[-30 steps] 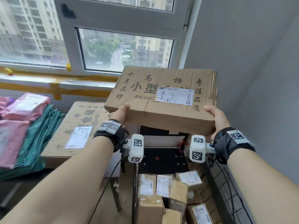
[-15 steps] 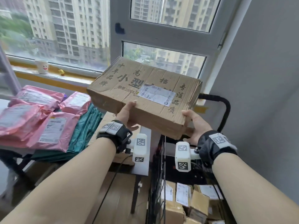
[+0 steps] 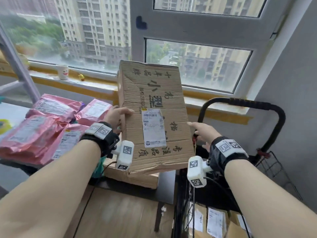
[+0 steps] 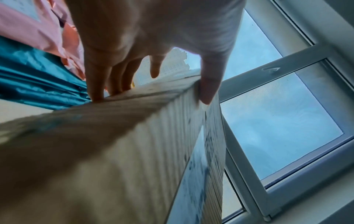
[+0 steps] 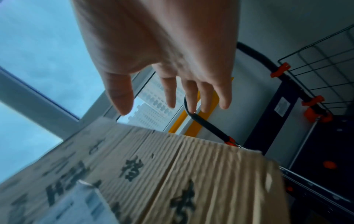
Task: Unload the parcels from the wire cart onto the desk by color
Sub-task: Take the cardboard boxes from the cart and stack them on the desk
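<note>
A large brown cardboard box [image 3: 154,93] with black lettering and a white label hangs over the desk, long side pointing away from me. My left hand [image 3: 118,114] grips its left edge, thumb on top and fingers down the side, as the left wrist view shows at the box [image 4: 114,151] under my left hand [image 4: 151,72]. My right hand [image 3: 200,131] hovers just off the box's right edge with fingers spread and straight. In the right wrist view my right hand [image 5: 168,94] is above the box [image 5: 172,174] and holds nothing. Beneath the held box lies another brown box [image 3: 133,177].
Pink parcels [image 3: 42,131] are heaped on the desk at the left over teal ones [image 4: 38,84]. The wire cart [image 3: 271,162] with a black handle [image 3: 240,102] stands at the right, several brown parcels [image 3: 216,220] inside. A cup [image 3: 62,72] sits on the windowsill.
The box has swung left from above the cart to over the desk and turned a quarter turn. My right hand has let go of it and opened; the left still grips it.
</note>
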A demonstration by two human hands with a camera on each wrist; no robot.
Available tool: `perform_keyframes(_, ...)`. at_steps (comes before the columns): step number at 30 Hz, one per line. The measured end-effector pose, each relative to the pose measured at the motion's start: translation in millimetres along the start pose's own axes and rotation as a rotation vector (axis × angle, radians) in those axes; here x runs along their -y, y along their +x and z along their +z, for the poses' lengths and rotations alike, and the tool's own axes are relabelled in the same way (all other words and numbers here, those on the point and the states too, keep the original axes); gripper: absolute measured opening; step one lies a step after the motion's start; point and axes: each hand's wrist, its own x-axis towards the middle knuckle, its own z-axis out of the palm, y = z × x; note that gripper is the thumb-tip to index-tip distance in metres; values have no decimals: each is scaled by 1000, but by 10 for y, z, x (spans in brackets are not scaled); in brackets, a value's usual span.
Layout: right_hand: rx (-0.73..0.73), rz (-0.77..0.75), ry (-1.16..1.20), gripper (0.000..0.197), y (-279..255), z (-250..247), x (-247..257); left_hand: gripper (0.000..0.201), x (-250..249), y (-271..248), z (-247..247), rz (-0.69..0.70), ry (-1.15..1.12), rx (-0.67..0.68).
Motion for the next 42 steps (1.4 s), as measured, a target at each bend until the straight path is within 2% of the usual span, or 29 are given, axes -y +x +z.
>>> perform_keyframes(2,79,30,-12,56,186,112,-32,28,-48,96,-6,-4,21,18)
perform_keyframes(4,129,64,23,51,328,233,-31,14,-70,225,-34,24,34,-1)
perform_keyframes(7,168,75,27,26,413,407,14,34,-4,432,-106,91,215,-24)
perform_keyframes(9,165,70,-28,20,471,516,73,34,46,575,-183,123,383,-16)
perform_keyframes(12,141,106,-47,12,528,614,153,44,86,758,-296,111,481,28)
perform_keyframes(15,144,151,-57,27,564,722,183,52,75,837,-373,73,557,66)
perform_keyframes(18,141,175,-110,31,567,853,179,56,133,849,-402,20,614,130)
perform_keyframes(21,98,174,-114,41,601,917,162,57,216,882,-434,38,662,161)
perform_keyframes(26,63,128,-132,30,586,935,191,58,220,941,-485,50,647,172)
perform_keyframes(31,36,122,-114,28,577,994,187,60,255,986,-538,52,593,179)
perform_keyframes(36,59,135,-111,42,600,1077,104,65,314,1003,-570,49,557,224)
perform_keyframes(39,64,127,-135,47,573,1047,102,66,322,967,-528,85,551,214)
perform_keyframes(42,7,77,-164,45,513,916,126,68,205,888,-364,251,535,183)
